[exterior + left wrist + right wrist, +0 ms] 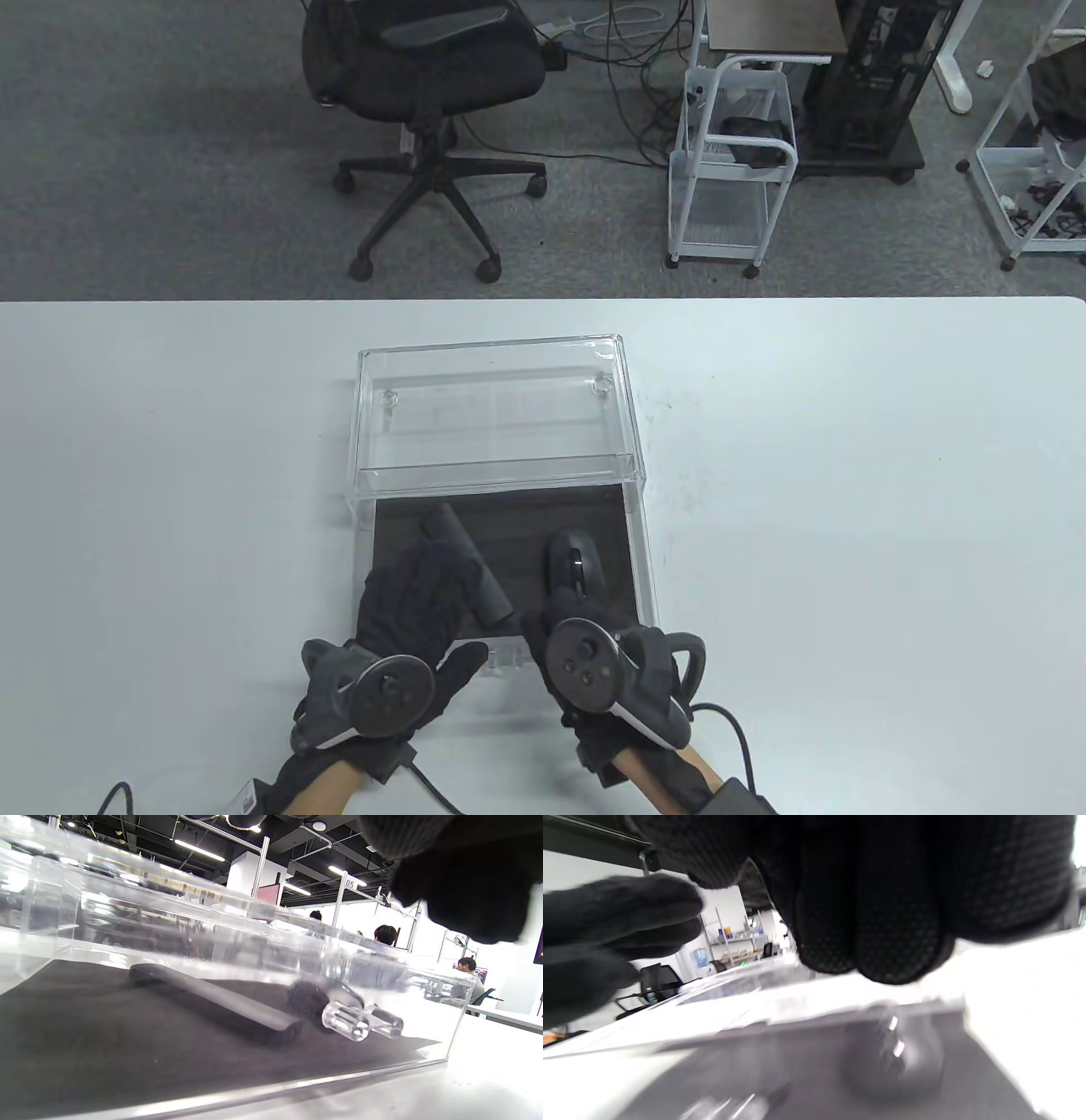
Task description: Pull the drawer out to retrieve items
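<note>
Drawer [501, 552] of clear plastic, pulled out toward near worktop [848, 509] edge, dark mat inside. Left hand [407, 628] spread over grey cylinder [471, 560]; right hand [594, 654] beside black mouse [575, 560].

Left wrist: cylinder [220, 997] smooth, matte; clear knob [360, 1020] faceted.

Right wrist: fingers [874, 921] curled together above blurred mouse [891, 1056]; contact unclear.

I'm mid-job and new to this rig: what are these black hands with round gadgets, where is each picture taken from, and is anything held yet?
These are a person's gloved hands; the round gadgets are trackers strapped to their backs. The big picture looks down at the white table; the other two come from wrist cameras. A clear acrylic drawer box has its drawer pulled out. On its dark liner lie a dark cylinder and a black computer mouse. The left hand reaches over the cylinder, the right hand near the mouse. Whether either grips anything cannot be told.
</note>
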The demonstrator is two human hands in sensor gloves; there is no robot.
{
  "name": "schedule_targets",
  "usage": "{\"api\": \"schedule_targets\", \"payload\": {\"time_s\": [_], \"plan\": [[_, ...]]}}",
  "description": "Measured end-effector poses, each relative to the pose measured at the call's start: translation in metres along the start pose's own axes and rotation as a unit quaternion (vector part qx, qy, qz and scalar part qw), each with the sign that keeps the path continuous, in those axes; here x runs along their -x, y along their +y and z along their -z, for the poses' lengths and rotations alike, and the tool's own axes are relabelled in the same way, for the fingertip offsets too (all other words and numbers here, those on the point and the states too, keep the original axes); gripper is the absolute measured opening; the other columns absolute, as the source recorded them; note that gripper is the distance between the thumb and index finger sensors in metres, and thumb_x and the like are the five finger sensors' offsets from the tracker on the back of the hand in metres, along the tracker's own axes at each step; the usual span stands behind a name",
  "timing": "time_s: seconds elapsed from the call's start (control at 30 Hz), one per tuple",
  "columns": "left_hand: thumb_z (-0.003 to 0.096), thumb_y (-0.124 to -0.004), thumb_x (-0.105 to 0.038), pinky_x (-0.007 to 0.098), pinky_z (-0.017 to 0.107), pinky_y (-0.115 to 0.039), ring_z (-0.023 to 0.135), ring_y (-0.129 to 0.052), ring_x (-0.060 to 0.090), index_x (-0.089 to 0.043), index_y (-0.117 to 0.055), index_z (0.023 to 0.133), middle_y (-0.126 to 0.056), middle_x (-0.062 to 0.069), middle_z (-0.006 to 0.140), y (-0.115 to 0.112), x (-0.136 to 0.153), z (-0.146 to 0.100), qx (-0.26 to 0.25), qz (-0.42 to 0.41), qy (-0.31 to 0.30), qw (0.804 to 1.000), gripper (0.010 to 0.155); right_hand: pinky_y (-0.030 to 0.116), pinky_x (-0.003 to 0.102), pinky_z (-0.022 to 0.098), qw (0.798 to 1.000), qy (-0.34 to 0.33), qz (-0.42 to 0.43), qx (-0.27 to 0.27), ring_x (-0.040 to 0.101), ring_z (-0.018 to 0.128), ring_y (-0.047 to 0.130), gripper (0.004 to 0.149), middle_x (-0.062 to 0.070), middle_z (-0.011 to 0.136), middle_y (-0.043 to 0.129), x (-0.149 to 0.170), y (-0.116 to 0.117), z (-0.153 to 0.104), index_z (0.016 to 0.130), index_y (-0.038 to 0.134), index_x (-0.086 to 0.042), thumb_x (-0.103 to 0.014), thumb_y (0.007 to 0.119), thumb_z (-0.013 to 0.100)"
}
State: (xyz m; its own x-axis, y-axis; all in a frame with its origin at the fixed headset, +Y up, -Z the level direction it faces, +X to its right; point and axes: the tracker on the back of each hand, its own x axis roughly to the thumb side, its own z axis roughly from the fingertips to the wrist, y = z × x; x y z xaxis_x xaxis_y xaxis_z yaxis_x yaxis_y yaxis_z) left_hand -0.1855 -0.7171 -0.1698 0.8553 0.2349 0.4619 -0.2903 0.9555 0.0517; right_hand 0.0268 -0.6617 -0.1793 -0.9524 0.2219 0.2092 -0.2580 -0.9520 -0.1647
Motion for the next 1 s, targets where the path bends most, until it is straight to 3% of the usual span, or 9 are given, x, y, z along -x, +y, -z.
{"api": "schedule_targets", "payload": {"time_s": [0.1, 0.23, 0.5, 0.67, 0.83, 1.0], "plan": [[0.0500, -0.067, -0.057, 0.074, 0.077, -0.038, 0.116, -0.032, 0.046, -0.029, -0.028, 0.118, -0.032, 0.016, 0.127, 0.001, 0.000, 0.001, 0.004, 0.001, 0.002, 1.000, 0.084, 0.088, 0.055, 0.039, 0.997, 0.014, -0.074, -0.017, 0.042, 0.058, 0.099, 0.064, 0.018, 0.079, 0.095, 0.002, 0.013, 0.024, 0.098, 0.078, -0.004, -0.050, 0.073, 0.053], [0.0501, -0.067, -0.058, 0.074, 0.077, -0.038, 0.116, -0.031, 0.046, -0.030, -0.030, 0.118, -0.030, 0.016, 0.127, 0.001, 0.000, 0.001, 0.006, 0.000, 0.005, 1.000, 0.083, 0.082, 0.061, 0.048, 0.994, 0.023, -0.082, -0.066, 0.047, 0.074, 0.092, 0.060, 0.021, 0.093, 0.086, 0.001, 0.039, 0.046, 0.101, 0.078, -0.012, -0.049, 0.074, 0.053], [0.0499, -0.067, -0.058, 0.074, 0.077, -0.038, 0.116, -0.031, 0.046, -0.029, -0.029, 0.118, -0.028, 0.016, 0.127, 0.002, 0.001, 0.003, 0.008, -0.004, 0.009, 1.000, 0.083, 0.069, 0.067, 0.061, 0.970, 0.048, -0.142, -0.192, 0.057, 0.097, 0.067, 0.085, 0.028, 0.116, 0.054, 0.002, 0.070, 0.068, 0.119, 0.042, -0.016, -0.057, 0.074, 0.051], [0.0499, -0.067, -0.059, 0.075, 0.077, -0.038, 0.116, -0.030, 0.047, -0.029, -0.029, 0.118, -0.028, 0.016, 0.127, 0.002, 0.003, 0.003, 0.018, -0.011, 0.013, 1.000, 0.084, 0.067, 0.069, 0.062, 0.961, 0.056, -0.132, -0.236, 0.059, 0.098, 0.064, 0.087, 0.029, 0.118, 0.049, 0.005, 0.084, 0.075, 0.120, 0.039, -0.016, -0.057, 0.074, 0.052], [0.0499, -0.067, -0.059, 0.075, 0.077, -0.038, 0.116, -0.030, 0.047, -0.029, -0.030, 0.118, -0.028, 0.016, 0.127, 0.002, 0.005, 0.003, 0.023, -0.013, 0.017, 1.000, 0.083, 0.074, 0.063, 0.057, 0.951, 0.069, -0.137, -0.268, 0.056, 0.089, 0.077, 0.087, 0.030, 0.117, 0.050, 0.008, 0.095, 0.079, 0.119, 0.037, -0.015, -0.057, 0.073, 0.052], [0.0499, -0.067, -0.059, 0.075, 0.076, -0.038, 0.116, -0.031, 0.047, -0.030, -0.030, 0.118, -0.028, 0.016, 0.127, 0.002, 0.004, 0.004, 0.026, -0.013, 0.018, 0.999, 0.083, 0.081, 0.056, 0.053, 0.952, 0.071, -0.157, -0.254, 0.049, 0.081, 0.086, 0.084, 0.028, 0.115, 0.054, 0.009, 0.099, 0.080, 0.119, 0.038, -0.015, -0.054, 0.072, 0.053]]}}
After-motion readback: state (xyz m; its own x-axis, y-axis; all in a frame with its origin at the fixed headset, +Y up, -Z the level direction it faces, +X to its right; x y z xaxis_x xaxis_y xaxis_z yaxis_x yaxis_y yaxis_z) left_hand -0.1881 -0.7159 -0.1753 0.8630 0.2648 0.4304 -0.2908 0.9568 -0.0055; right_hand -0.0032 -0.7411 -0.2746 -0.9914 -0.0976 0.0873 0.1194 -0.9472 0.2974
